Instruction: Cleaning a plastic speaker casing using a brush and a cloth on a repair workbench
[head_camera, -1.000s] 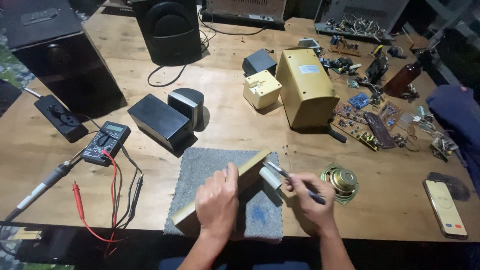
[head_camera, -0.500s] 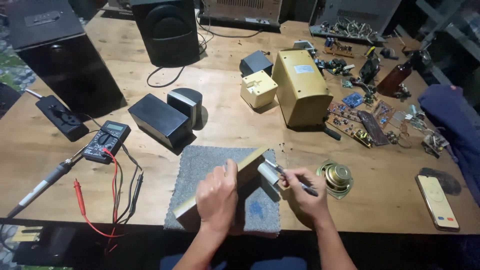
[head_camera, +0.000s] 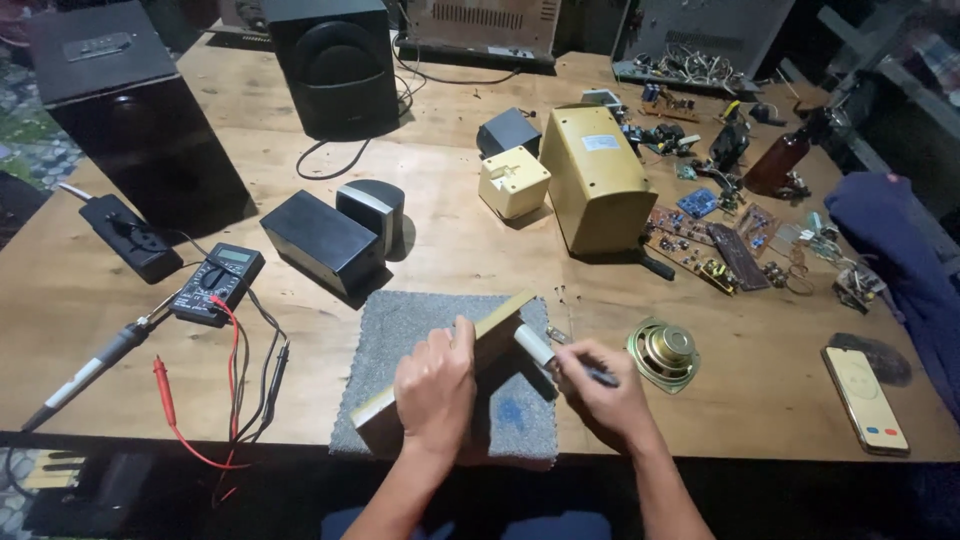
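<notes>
My left hand (head_camera: 436, 388) grips a long tan speaker panel (head_camera: 498, 328) that lies tilted on a grey felt mat (head_camera: 400, 330) at the table's near edge. My right hand (head_camera: 606, 392) holds a dark-handled screwdriver (head_camera: 585, 372) whose tip sits at the panel's right side, beside a small white cylindrical part (head_camera: 534, 346). Both forearms come in from the bottom of the view. A loose round speaker driver (head_camera: 663, 352) lies just right of my right hand.
On the wooden table (head_camera: 450, 250) are a yellow speaker box (head_camera: 597, 180), a small cream cube (head_camera: 513, 182), two small black speakers (head_camera: 322, 240), a multimeter (head_camera: 217, 282) with red and black leads, a soldering iron (head_camera: 85, 372), circuit boards (head_camera: 712, 240), a phone (head_camera: 865, 398) and big black speakers (head_camera: 335, 62) at the back.
My hands and the panel have stayed nearly in place on the mat; my right hand with the screwdriver has shifted slightly against the panel's right side. The view has drifted a little.
</notes>
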